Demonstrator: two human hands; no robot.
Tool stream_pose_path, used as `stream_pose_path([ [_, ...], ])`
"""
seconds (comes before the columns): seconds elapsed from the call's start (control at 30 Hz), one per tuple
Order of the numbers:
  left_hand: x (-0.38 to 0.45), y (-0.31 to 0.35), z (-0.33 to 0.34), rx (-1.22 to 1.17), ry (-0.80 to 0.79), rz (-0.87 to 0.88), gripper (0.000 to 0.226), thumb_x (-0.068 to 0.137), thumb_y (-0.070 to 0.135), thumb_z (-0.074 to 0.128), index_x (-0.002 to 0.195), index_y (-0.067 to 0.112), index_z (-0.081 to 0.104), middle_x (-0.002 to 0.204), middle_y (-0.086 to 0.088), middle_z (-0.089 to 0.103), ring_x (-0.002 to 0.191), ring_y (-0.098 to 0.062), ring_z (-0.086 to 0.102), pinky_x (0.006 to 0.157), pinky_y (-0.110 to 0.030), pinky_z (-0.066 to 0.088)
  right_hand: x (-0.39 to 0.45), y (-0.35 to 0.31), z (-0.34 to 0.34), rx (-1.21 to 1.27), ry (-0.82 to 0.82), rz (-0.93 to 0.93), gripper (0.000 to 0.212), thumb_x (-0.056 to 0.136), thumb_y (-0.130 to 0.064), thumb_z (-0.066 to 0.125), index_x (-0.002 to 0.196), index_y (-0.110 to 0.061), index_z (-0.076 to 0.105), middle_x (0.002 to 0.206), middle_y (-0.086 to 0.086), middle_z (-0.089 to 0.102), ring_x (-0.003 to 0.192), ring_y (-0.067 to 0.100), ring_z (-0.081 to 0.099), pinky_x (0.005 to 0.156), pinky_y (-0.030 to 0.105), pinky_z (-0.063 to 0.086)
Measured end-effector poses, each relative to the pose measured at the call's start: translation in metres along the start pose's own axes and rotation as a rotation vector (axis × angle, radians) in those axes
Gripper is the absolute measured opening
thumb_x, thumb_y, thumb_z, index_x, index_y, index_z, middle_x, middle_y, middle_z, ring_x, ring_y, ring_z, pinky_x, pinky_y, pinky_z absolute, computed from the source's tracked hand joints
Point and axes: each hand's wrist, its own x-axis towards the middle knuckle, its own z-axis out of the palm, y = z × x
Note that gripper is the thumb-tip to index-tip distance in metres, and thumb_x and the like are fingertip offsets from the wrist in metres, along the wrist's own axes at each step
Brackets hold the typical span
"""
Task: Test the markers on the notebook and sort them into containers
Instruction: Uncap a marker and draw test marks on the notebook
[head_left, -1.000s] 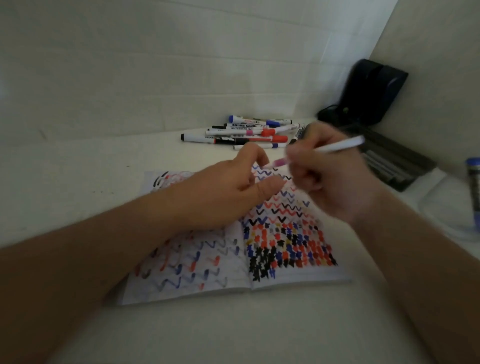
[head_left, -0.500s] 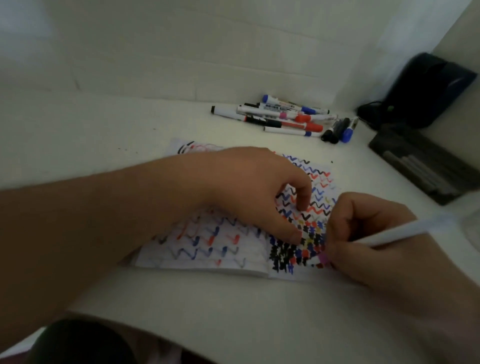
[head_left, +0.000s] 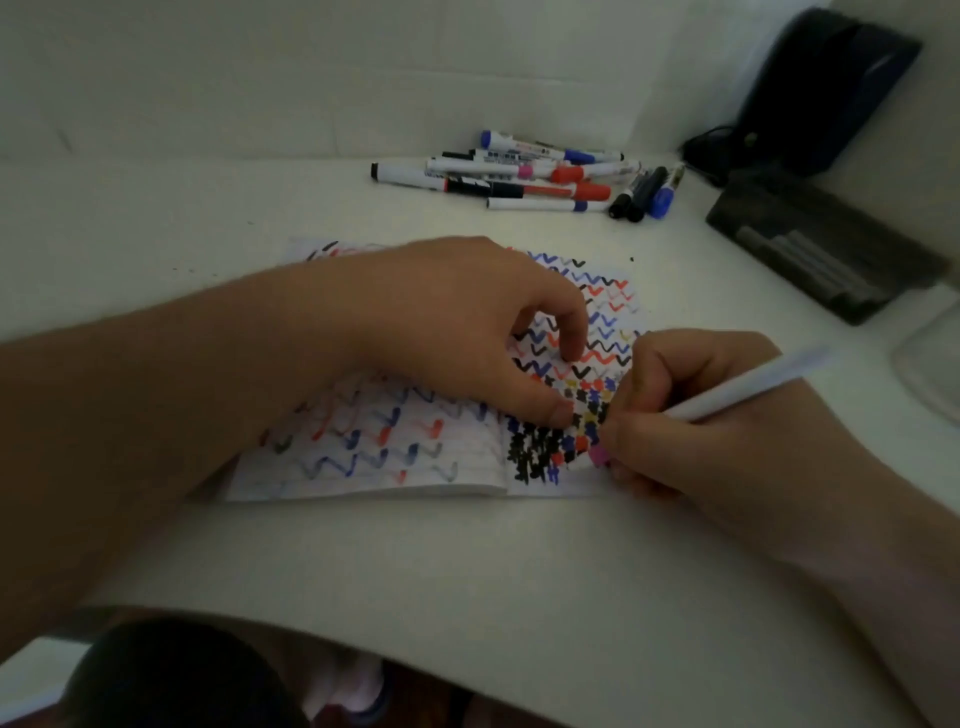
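While the right hand (head_left: 727, 431) pinches a white-barrelled pink marker (head_left: 737, 384) low on its barrel, close to the pink tip, the tip meets the lower right page of the open notebook (head_left: 363, 457), among dense black, red and blue test blots. The left hand (head_left: 457, 332) rests on the notebook near its centre fold, fingers loosely curled, thumb and forefinger tips pressing the paper; it holds nothing. By appearance the marker is light, stiff and smooth, so a grip near the tip probably gives the firmest control, whereas a hold farther up the barrel would likely let it pivot. Thin pages seem prone to sliding or lifting under the stroke, hence the steadying hand. A heap of untested markers (head_left: 524, 174) lies well apart at the back of the white worktop (head_left: 519, 561), beside a dark tray (head_left: 826, 249) holding pale cylindrical items. At the right edge a clear container (head_left: 930, 374) is only partly in view.
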Motion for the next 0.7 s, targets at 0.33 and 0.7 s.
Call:
stream_pose_path([
  [0.33,-0.002,0.0032,-0.0008,-0.04,-0.007,-0.019,0.05,0.064,0.083,0.067,0.106,0.059,0.057,0.091,0.022,0.058,0.086,0.003,0.055,0.076,-0.029,0.046,-0.0013,0.0011,0.0044,-0.13,0.001,-0.043,0.024,0.074,0.005,0.077,0.058,-0.001,0.059,0.055,0.011,0.062,0.046,0.011,0.053,0.042,0.021,0.04],
  [0.7,-0.0017,0.0014,0.0011,-0.03,0.011,0.004,0.046,0.066,0.082,0.066,0.105,0.058,0.058,0.078,0.017,0.054,0.076,0.006,0.053,0.065,-0.027,0.039,0.0005,0.006,0.0045,-0.141,-0.02,-0.093,0.017,0.069,-0.008,0.073,0.059,-0.005,0.059,0.057,0.013,0.062,0.048,0.02,0.056,0.043,0.024,0.043],
])
